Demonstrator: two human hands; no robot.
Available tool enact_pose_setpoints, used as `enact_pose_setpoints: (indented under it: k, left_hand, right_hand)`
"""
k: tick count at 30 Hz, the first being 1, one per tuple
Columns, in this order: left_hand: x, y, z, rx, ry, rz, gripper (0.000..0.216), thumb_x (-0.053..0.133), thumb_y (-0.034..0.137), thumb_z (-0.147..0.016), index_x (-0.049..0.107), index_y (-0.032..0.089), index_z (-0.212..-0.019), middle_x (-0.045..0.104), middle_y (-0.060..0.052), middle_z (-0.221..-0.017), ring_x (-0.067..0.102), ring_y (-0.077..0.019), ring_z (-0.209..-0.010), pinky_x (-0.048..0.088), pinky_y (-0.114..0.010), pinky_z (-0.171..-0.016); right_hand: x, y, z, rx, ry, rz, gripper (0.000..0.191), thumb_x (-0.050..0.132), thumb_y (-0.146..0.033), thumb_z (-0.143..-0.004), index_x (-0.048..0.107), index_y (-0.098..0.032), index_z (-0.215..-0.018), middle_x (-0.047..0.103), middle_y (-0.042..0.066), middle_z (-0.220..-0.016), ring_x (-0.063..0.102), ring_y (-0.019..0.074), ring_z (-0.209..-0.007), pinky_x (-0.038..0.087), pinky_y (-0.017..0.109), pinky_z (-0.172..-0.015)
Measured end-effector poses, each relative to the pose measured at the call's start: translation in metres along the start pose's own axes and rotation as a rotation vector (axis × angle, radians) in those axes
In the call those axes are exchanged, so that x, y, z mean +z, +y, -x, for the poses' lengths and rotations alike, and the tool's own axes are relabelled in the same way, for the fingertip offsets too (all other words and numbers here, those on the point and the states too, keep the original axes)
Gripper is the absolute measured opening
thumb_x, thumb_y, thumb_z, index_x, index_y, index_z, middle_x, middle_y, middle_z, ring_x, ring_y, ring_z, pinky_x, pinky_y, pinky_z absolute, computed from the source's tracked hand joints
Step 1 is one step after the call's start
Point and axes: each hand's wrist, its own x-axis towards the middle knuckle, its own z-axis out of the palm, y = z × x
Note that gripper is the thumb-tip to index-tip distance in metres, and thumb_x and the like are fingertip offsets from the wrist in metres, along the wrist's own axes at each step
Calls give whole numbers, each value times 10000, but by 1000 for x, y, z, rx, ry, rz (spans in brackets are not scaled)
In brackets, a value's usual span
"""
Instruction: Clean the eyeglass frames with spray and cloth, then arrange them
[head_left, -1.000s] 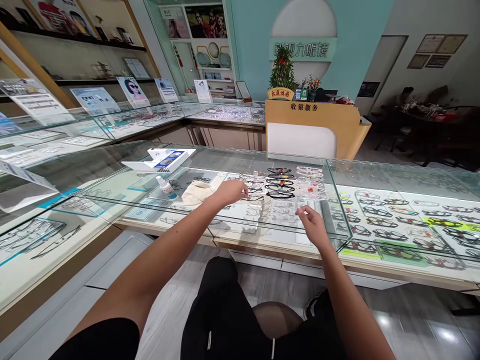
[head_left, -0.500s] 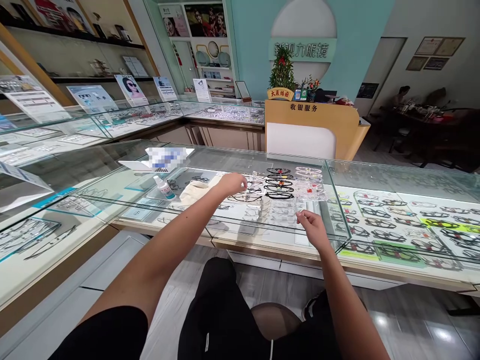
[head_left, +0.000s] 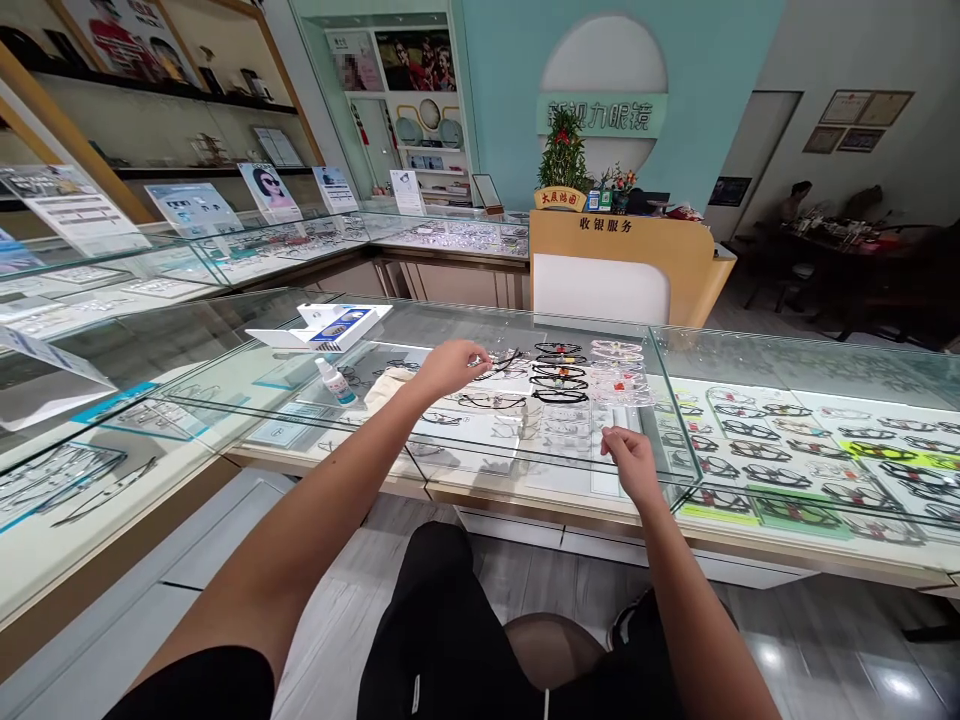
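1. Here, your left hand (head_left: 454, 367) is over the glass counter (head_left: 450, 322), thumb and fingertips pinched on one end of a dark pair of glasses (head_left: 507, 363).
2. That pair sticks out tilted to the right of your fingers, just left of a column of black frames (head_left: 560, 372); cannot tell whether it touches the pieces beneath.
3. Nearer you, a thin-rimmed pair (head_left: 491, 402) lies on the display.
4. Your right hand (head_left: 632, 460): fingers curled in, thumb near the index; cannot tell whether they are fully closed. Just beyond it, a column of pink and clear frames (head_left: 619, 372).
5. By your left forearm: a pale cloth (head_left: 385, 388), partly hidden; a spray bottle (head_left: 335, 382) beside it; an opened white-and-blue box (head_left: 330, 328) farther back.
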Motion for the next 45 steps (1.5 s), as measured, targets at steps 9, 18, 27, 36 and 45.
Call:
enact_pose_setpoints:
  k: [9, 18, 27, 36, 45]
  left_hand:
    - [30, 80, 100, -94, 85, 1102, 410, 836, 604, -793, 768, 218, -908, 785, -72, -1064, 703, -257, -1076, 525, -379, -1017]
    - [89, 116, 150, -158, 120, 1327, 372, 827, 565, -817, 750, 214, -911, 789, -73, -1033, 718, -255, -1051, 553, -375, -999]
    - [97, 106, 155, -126, 89, 1319, 364, 810, 566, -851, 730, 218, -925, 791, -75, -1060, 723, -252, -1079, 550, -368, -1001]
    - [95, 86, 162, -128, 6, 1162, 367, 737, 581, -919, 743, 215, -944, 755, -73, -1031, 692, -250, -1045, 542, -338, -917]
    - [101, 77, 169, -92, -79, 1160, 319, 721, 547, -944, 742, 229, -928, 727, -67, -1049, 657, -232, -1010, 556, -338, -906]
  right_hand:
    - [33, -34, 15, -10, -20, -111, 336, 683, -531, -876, 666, -208, -787, 354, -60, -593, 255, 126, -570, 222, 293, -567]
    - [68, -59, 51, -80, -179, -115, 303, 709, -508, -937, 675, -209, -902, 267, -98, -593, 244, 110, -558, 229, 280, -565]
    - [55, -56, 58, -53, -145, 11, 408, 672, -596, -953, 746, -195, -937, 296, -81, -590, 296, 123, -562, 277, 280, -577]
    - [19, -59, 51, -153, 79, 327, 349, 613, -516, -1032, 793, -218, -1062, 671, 12, -677, 601, 173, -616, 413, 300, -621]
    - [19, -58, 50, -291, 209, 490, 283, 593, -430, -1044, 735, -228, -1181, 751, 35, -825, 617, 174, -645, 461, 307, -630]
